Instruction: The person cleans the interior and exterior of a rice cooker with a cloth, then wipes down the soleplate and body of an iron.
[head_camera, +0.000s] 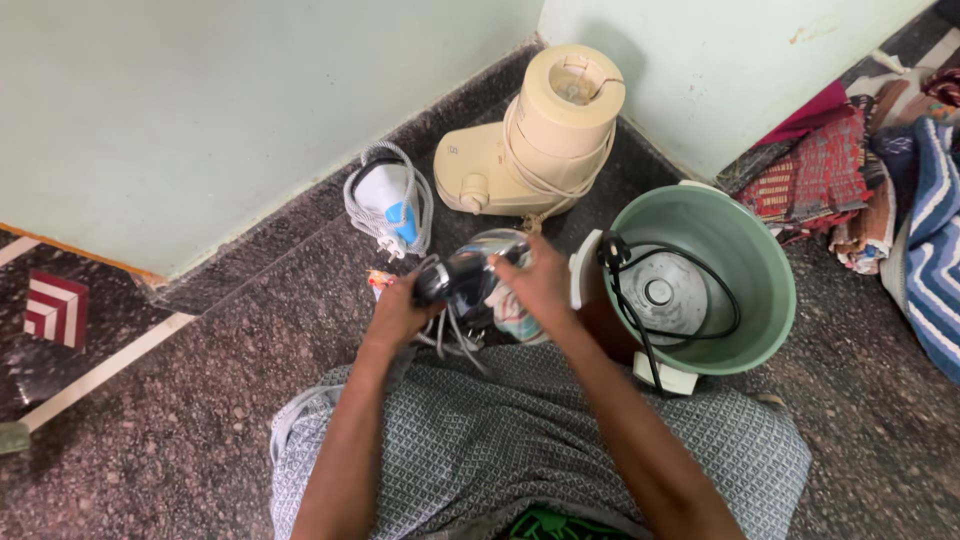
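Left hand (400, 312) clamps the black appliance (455, 278), right hand (540, 285) pinches its far side above the floor (200, 400), near the cream mixer (535, 140); best keep the dangling grey cord (455, 340) untangled, grip steady.

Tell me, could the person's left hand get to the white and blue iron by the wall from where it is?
Probably yes. The left hand grips a dark appliance with grey cords, so it would have to let go first. The iron stands just beyond it on the floor, with nothing between.
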